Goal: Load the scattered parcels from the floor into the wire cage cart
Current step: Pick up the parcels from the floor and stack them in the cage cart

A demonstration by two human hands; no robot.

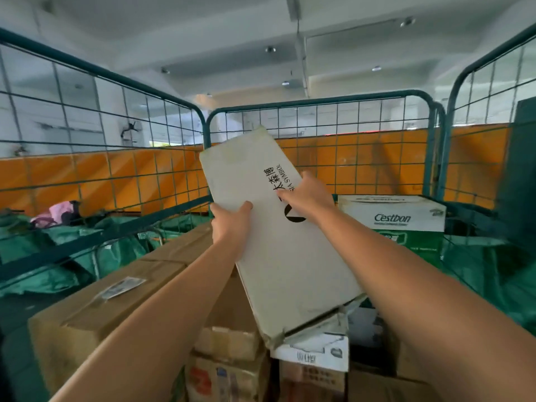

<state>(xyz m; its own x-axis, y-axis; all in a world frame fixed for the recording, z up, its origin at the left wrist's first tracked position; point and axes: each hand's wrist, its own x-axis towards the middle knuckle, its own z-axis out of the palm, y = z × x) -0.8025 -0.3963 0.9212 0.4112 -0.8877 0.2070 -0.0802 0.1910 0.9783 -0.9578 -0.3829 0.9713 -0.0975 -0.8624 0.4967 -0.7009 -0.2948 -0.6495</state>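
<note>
A long white box (pixel 278 256) with black lettering is held tilted over the inside of the green wire cage cart (pixel 319 101), its far end raised toward the back panel. My left hand (pixel 230 224) grips its left edge, thumb on top. My right hand (pixel 309 195) holds its right edge, fingers laid across the printed face. The box's near lower corner touches a small white carton (pixel 319 355) in the pile below. Cardboard parcels fill the cart beneath it.
A long brown carton (pixel 110 303) lies along the cart's left side. A white Cestbon box (pixel 397 213) sits on a green box at the back right. Smaller printed cartons (pixel 229 375) lie below. Green sacks (pixel 72 256) and an orange wall stand outside the mesh.
</note>
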